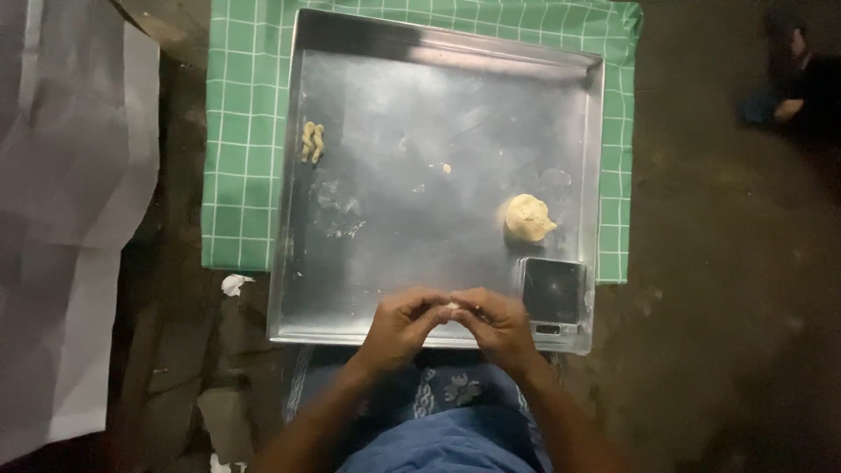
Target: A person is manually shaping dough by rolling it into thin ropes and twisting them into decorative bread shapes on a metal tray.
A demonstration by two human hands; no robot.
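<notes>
Both hands meet over the near edge of the steel tray (442, 74). My left hand (401, 327) and right hand (498, 322) are closed narrowly, fingertips together, pinching a small pale bit of dough (453, 306) between them. Step in hand appears to be shaping this piece. The main dough lump (527, 217) sits at the tray's right, just behind a small dark scale (553, 292). Two twisted finished pieces (312, 142) lie near the left rim. Green checked cloth (245, 131) under the tray. Next move likely calls for light, even finger pressure.
</notes>
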